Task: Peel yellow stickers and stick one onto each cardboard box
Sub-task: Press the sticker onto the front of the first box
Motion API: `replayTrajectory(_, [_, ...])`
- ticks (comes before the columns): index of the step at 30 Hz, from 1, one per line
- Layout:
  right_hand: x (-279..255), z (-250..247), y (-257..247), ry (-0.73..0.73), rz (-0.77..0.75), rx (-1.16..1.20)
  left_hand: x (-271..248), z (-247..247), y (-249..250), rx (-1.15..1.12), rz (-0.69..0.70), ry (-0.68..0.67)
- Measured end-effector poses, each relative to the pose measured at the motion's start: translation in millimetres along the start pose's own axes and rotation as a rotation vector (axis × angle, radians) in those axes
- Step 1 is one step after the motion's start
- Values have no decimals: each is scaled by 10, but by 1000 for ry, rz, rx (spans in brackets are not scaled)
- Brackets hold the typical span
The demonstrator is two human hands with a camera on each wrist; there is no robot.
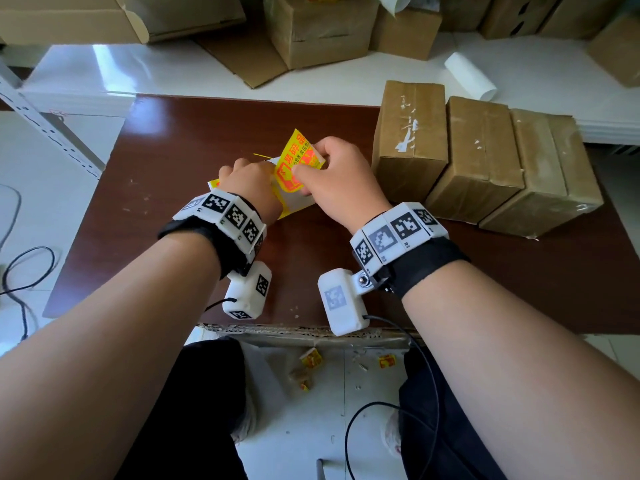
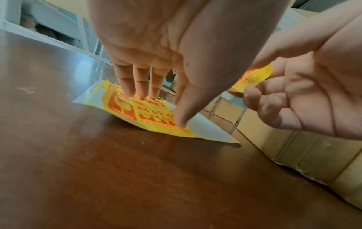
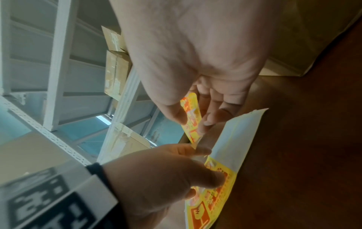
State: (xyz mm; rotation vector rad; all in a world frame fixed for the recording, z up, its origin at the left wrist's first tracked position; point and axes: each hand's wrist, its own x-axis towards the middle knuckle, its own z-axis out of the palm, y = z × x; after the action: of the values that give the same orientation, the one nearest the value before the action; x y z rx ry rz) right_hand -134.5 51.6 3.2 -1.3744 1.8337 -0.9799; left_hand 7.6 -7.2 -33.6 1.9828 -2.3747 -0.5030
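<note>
Pinching 1 yellow sticker (image 1: 298,157), right hand (image 1: 341,178); left hand (image 1: 249,181) fingers spread, pressing sheet (image 2: 156,122); 3 boxes (image 1: 481,157) nearby.

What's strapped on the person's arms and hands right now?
Bare forearms, no sleeves or gloves. Each wrist has a black strap carrying a white segmented band printed with black square tags; the right band matches. A white tagged camera pod hangs beneath each, trailing a thin black cable.

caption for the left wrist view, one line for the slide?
Left hand presses the sticker sheet to the brown table while the right hand pinches a yellow sticker.
</note>
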Motion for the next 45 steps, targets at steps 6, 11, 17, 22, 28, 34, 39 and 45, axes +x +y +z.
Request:
replayTrajectory(6, [-150,-266,-60,153,-99,213,-110,-239,199,-508,-14,232])
replayTrajectory(11, [-319,-633,-50,353,-57,311,-239,-300,636,-988,-4,179])
replayTrajectory(17, [-482,-990,11,470,166,555,-229,-261,1186,-1247,-93,67])
replayTrajectory(22, [-478,-1158,78,428,171,501,-164,-101,1435,-1198,-136,-76])
replayTrajectory(28, [-399,-1190,157,373,132,356,-167,-36,1552,-1233,-167,-114])
replayTrajectory(34, [-424,-1159,147,328,79,214,-143,-1,1429,-1102,-73,-124])
replayTrajectory(39, [-425,-1127,163,349,47,217,-186,-85,1393,-1129,-95,-114])
replayTrajectory(45, [-570,-1086,63,360,43,314,-374,-208,1264,-1208,-250,-150])
